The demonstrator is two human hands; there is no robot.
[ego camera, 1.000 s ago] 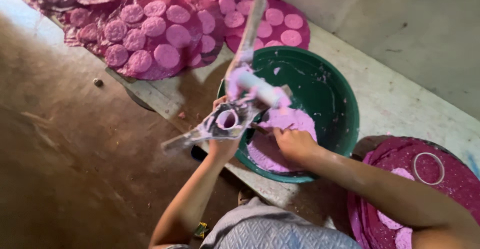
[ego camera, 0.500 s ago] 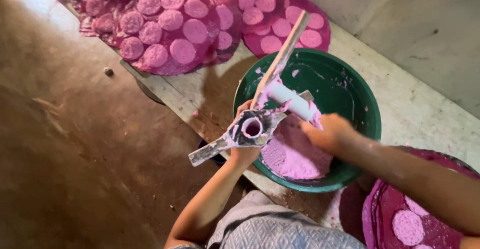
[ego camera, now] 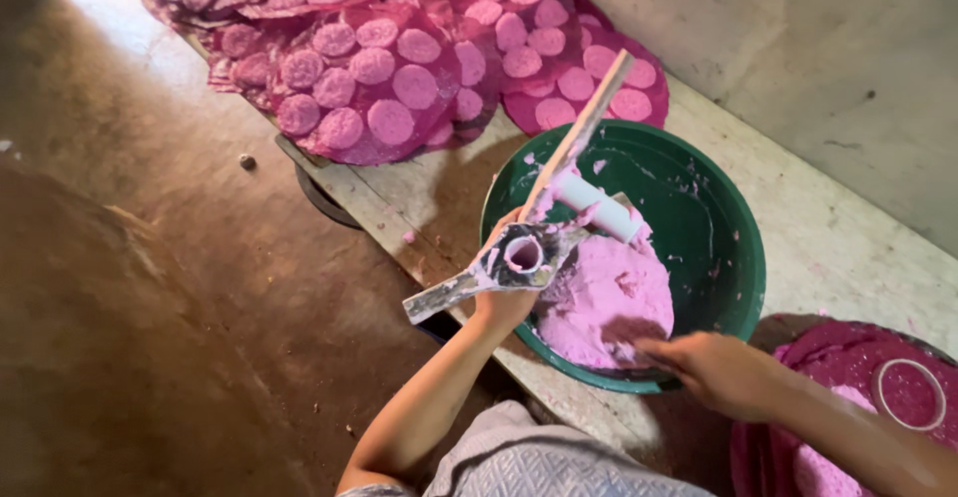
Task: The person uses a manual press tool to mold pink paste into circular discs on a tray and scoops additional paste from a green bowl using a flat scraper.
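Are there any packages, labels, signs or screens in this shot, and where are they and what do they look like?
None in view: no package, label, sign or screen. Only unmarked things show: a green basin of pink paste, a paste-smeared wooden mould tool in the left hand, and pink discs drying on cloths.

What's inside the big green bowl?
The green bowl holds a heap of soft pink paste, with pink smears on its walls. The right hand reaches into the paste at the near rim. The bowl's bottom under the heap is covered.
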